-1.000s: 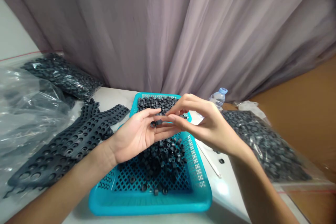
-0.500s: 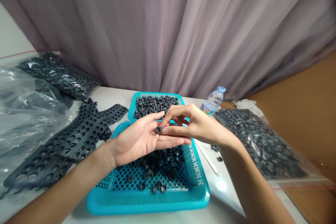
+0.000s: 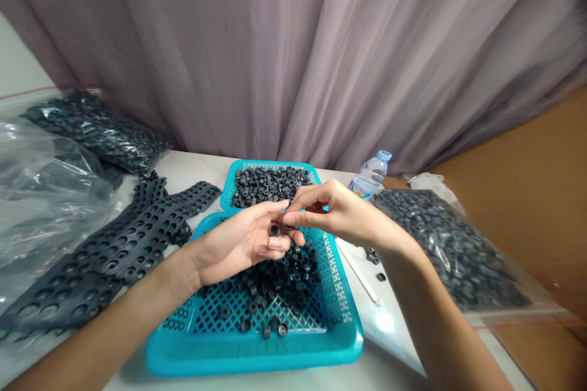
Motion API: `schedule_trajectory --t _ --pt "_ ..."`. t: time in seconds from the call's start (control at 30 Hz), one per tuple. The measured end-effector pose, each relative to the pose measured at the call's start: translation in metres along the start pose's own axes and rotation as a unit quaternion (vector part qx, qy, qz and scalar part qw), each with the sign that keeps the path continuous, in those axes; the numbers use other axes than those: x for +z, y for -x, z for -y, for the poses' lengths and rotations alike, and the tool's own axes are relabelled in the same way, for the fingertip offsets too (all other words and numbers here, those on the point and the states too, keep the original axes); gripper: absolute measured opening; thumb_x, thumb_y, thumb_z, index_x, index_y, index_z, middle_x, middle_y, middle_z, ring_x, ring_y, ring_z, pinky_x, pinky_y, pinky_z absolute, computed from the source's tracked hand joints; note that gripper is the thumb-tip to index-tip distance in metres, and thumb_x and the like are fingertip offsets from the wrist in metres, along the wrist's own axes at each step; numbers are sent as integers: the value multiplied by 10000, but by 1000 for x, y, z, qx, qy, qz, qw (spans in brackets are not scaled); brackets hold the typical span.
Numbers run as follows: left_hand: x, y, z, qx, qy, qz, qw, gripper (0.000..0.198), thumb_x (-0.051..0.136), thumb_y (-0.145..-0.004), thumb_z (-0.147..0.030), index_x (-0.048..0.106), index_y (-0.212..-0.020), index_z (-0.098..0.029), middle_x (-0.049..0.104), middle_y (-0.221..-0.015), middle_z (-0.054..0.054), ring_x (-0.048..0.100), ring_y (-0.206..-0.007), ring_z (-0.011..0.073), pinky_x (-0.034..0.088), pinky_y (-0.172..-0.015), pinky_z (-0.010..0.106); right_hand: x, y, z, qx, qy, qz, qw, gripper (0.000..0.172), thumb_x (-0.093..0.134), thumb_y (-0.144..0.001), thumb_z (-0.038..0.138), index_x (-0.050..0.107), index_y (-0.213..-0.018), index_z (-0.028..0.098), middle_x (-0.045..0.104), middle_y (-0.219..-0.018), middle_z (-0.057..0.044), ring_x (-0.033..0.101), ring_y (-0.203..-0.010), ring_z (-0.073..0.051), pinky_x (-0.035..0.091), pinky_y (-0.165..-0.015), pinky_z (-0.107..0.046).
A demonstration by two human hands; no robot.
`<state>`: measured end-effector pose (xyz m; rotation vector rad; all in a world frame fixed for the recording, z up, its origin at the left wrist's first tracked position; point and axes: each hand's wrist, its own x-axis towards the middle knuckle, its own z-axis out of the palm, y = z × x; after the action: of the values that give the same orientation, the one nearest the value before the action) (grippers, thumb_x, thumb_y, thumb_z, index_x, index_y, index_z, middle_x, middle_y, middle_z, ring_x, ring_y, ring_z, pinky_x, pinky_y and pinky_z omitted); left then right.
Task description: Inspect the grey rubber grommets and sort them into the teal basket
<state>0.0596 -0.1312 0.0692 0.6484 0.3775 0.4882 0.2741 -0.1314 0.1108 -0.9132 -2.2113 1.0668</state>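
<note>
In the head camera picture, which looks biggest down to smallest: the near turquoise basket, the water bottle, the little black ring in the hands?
1. near turquoise basket
2. water bottle, farther off, so it looks smaller than it is
3. black ring

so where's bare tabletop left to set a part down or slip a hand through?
Bare white table shows right of the near basket, before the bag of rings; a thin stick crosses it. Another patch lies behind the punched sheets. Left side is crowded with plastic bags.
</note>
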Motion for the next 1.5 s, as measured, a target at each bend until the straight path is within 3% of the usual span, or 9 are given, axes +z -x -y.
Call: schedule_trajectory --t 0.13,0.27,0.53,0.7,0.9,1.0,1.13,1.37,1.5 --pt "1 1 -1 -12 -33 5 999 386 490 -1072 -387 666 -979 -56 696 -965 171 568 -683 98 457 -579 167 -1 0 -9 25 -42 11 999 318 764 -923 455 831 -910 144 755 -798 -54 665 -754 -161 505 -690 -256" --pt "-1 0 1 -6 -103 -2 995 511 457 -1077 -439 685 -1146 13 710 -1152 265 700 -924 207 549 -797 257 -3 0 -23 47 -62 18 997 351 794 -884 483 841 -965 144 762 -848 -61 641 -743 -154 480 -636 -243" --pt "-10 -4 3 -10 -98 -14 995 583 423 -1084 -470 645 -1257 40 709 -1208 307 729 -1070 276 549 -941 325 -5 -2 -27 41 -45 38 997 382 748 -920 498 833 -952 127 750 -825 -57 612 -722 -147 466 -640 -248" --pt "-8 -5 2 -17 -92 -16 995 572 422 -1088 -455 647 -1252 45 711 -1203 308 737 -1049 265 556 -941 319 -5 -2 -23 40 -29 39 998 409 732 -929 513 829 -926 115 749 -806 -55 603 -722 -150 458 -634 -249" --pt "-7 -5 1 -14 -97 -10 995 564 385 -1101 -444 666 -1205 34 707 -1198 309 734 -1014 243 565 -858 266 -8 0 -19 37 -22 38 998 352 712 -957 463 830 -1030 139 771 -861 -55 640 -750 -154 476 -652 -250" --pt "-5 -5 0 -11 -102 2 995 499 375 -1106 -418 667 -1122 -14 723 -1130 279 701 -853 169 535 -724 208 -9 0 -16 27 -42 62 997 320 760 -927 420 815 -1094 154 790 -978 -71 696 -878 -185 531 -780 -274" --pt "-1 -3 1 -13 -74 -3 997 344 417 -1102 -369 616 -1025 -99 718 -960 158 488 -608 63 436 -607 157 -5 -2 -16 17 -71 71 995 277 772 -914 421 811 -1013 165 791 -981 -73 713 -856 -177 553 -800 -285" --pt "-6 -4 2 -6 -109 6 994 318 441 -1094 -376 630 -1062 -123 693 -979 136 412 -633 73 388 -602 155 -2 -2 -15 51 -127 85 987 281 736 -939 395 751 -942 115 749 -755 -44 692 -725 -153 542 -738 -273" --pt "-9 -3 -3 -1 -152 -19 988 347 480 -1074 -390 679 -1067 -106 712 -1038 166 475 -702 103 381 -591 176 -3 -1 -18 85 -62 28 994 317 752 -903 437 728 -874 123 731 -755 -39 640 -708 -146 489 -671 -259"
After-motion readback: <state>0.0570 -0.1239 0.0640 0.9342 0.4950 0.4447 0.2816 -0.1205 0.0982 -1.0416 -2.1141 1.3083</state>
